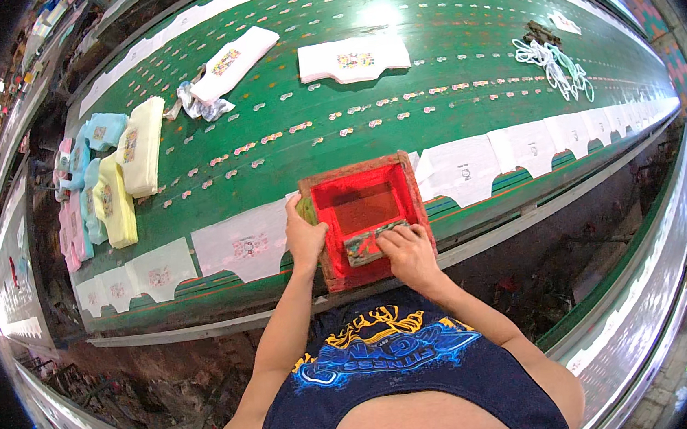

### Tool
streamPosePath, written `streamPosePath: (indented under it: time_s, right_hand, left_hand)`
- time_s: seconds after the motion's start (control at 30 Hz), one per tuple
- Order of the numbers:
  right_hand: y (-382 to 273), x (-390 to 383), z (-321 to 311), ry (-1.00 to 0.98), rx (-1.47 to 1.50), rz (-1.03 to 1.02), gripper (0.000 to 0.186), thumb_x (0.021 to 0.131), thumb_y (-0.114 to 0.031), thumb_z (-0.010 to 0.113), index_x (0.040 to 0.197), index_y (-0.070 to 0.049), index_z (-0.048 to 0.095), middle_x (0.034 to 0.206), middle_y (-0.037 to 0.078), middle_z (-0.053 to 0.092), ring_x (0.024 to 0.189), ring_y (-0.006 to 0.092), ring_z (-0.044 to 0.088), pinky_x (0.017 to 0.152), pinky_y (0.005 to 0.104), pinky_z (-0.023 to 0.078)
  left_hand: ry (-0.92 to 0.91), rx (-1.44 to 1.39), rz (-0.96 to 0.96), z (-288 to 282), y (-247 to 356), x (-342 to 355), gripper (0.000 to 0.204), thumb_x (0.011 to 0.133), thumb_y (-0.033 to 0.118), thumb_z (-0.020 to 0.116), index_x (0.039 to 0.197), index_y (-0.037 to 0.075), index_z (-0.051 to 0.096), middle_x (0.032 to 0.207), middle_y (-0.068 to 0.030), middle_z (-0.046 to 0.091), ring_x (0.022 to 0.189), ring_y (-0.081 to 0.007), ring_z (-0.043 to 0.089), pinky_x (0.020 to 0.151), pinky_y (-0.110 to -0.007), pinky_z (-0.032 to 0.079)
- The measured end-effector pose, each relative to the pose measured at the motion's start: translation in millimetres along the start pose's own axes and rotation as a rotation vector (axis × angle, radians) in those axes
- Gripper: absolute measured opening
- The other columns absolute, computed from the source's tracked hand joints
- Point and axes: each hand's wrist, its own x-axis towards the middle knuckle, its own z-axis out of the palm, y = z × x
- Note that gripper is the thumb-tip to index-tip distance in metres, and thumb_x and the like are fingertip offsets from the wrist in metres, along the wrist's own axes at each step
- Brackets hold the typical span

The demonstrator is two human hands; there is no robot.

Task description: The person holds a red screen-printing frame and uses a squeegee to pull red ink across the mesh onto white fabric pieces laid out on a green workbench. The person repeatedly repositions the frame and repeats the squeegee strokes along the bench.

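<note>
Hands work a red-inked printing frame (363, 219) at the green table's (445, 67) six-o'clock edge: left hand (305, 237) clenches its rim to steady it, right hand (406, 251) apparently grasps the squeegee (370, 243) inside.

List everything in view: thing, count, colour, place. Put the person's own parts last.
printing frame: one, red wooden, near table edge, centre.
squeegee: one, ink-stained, inside the frame.
long table: one, green.
white cut pieces: a row, along the near edge.
folded white shirts: two, far side.
stacked garments: yellow, blue, pink, left end.
cord bundle: one, white and green, far right.
left hand: on the frame's left side.
right hand: gripping the squeegee.
</note>
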Motion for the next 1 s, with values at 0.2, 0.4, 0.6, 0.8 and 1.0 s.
streamPosePath:
  time_s: [0.2, 0.4, 0.6, 0.8, 1.0]
  right_hand:
    - [29, 13, -25, -0.025, 0.077, -0.003, 0.023, 0.085, -0.013, 0.065, 0.107, -0.01, 0.071, 0.112, 0.003, 0.073, 0.109, 0.0227, 0.067, 0.096, 0.0458, 0.049]
    - [113, -8, -75, 0.028, 0.045, 0.016, 0.02, 0.084, -0.011, 0.065, 0.104, -0.01, 0.071, 0.112, 0.004, 0.075, 0.107, 0.0231, 0.068, 0.098, 0.0469, 0.049]
    - [208, -41, -113, -0.093, 0.025, 0.078, 0.025, 0.086, -0.009, 0.067, 0.11, -0.01, 0.073, 0.117, 0.003, 0.076, 0.112, 0.0225, 0.069, 0.098, 0.0464, 0.049]
    - [246, -61, -122, -0.1, 0.076, 0.067, 0.02, 0.089, -0.011, 0.067, 0.108, -0.011, 0.071, 0.117, 0.004, 0.076, 0.112, 0.0231, 0.069, 0.098, 0.047, 0.049]
    - [254, -59, -124, -0.106, 0.112, 0.021, 0.024, 0.085, -0.011, 0.066, 0.109, -0.007, 0.071, 0.113, 0.006, 0.075, 0.109, 0.0242, 0.068, 0.099, 0.0458, 0.048]
  left_hand:
    - [0.037, 0.02, -0.02, -1, 56, -16, 0.077, 0.07, 0.001, 0.076, 0.143, 0.01, 0.053, 0.132, -0.0199, 0.07, 0.122, -0.037, 0.069, 0.106, -0.044, 0.053]
    - [0.031, -0.096, -0.01, 90, 100, -18, 0.083, 0.065, -0.003, 0.078, 0.144, 0.005, 0.052, 0.136, -0.0154, 0.065, 0.126, -0.0292, 0.063, 0.109, -0.039, 0.05]
    - [0.016, -0.116, -0.021, 191, 152, -42, 0.077, 0.07, -0.003, 0.076, 0.142, 0.005, 0.052, 0.126, -0.0197, 0.071, 0.121, -0.0329, 0.069, 0.105, -0.041, 0.053]
    - [0.005, -0.066, -0.115, 225, 169, -50, 0.077, 0.07, -0.002, 0.077, 0.142, 0.01, 0.053, 0.121, -0.0191, 0.073, 0.116, -0.034, 0.072, 0.102, -0.042, 0.055]
    - [0.035, -0.005, -0.045, 234, 155, -46, 0.077, 0.07, 0.001, 0.078, 0.142, 0.011, 0.053, 0.123, -0.0194, 0.073, 0.117, -0.0367, 0.071, 0.103, -0.045, 0.054]
